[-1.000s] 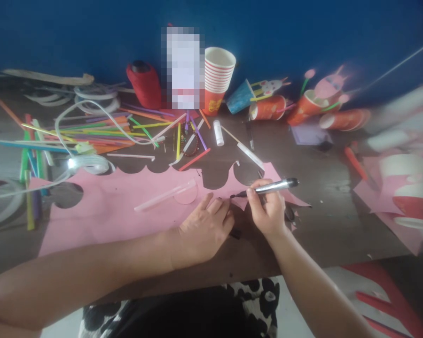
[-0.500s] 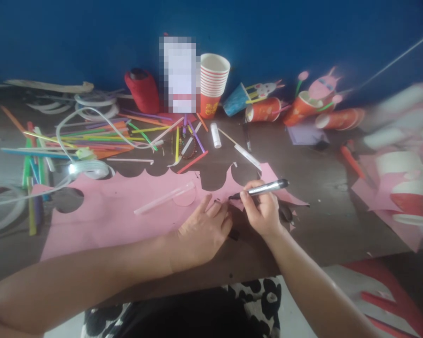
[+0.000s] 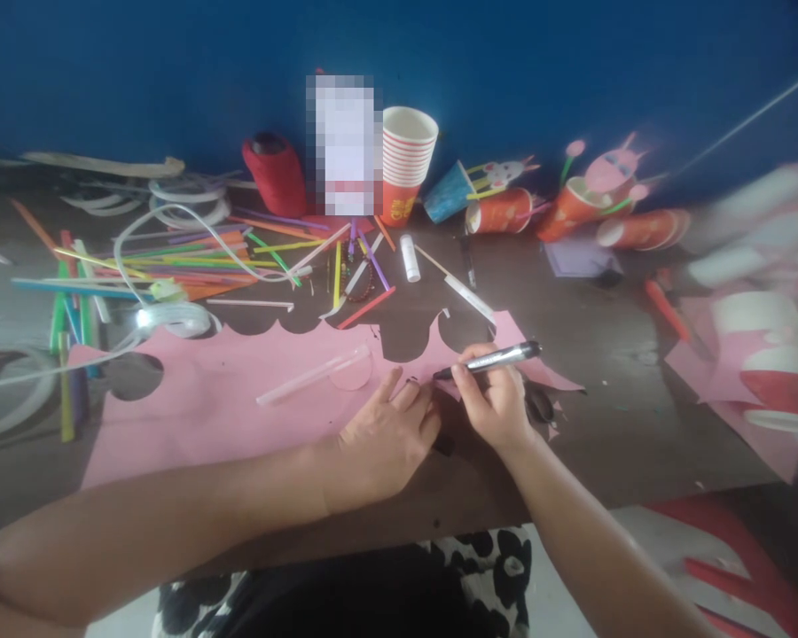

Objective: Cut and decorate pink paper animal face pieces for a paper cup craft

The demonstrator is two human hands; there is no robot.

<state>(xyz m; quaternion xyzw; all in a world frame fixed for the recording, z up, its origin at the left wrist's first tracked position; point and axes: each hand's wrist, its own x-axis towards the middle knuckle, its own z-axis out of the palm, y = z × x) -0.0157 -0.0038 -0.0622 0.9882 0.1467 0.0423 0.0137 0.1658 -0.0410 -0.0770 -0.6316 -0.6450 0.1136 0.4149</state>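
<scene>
A large pink paper sheet with round cut-outs along its far edge lies flat on the dark table. My left hand presses flat on the sheet's right end, fingers spread. My right hand grips a silver and black marker, whose tip touches the pink paper just beyond my left fingertips. A clear plastic tube and a pink paper circle rest on the sheet to the left of my hands.
Many coloured straws and white tubing clutter the left side. A red thread spool, stacked paper cups, a glue stick and tipped red cups line the blue wall. Pink scraps and cups lie at the right.
My right hand and the marker shifted slightly left and nearer, the tip staying on the pink paper. My left hand kept pressing the sheet in place.
</scene>
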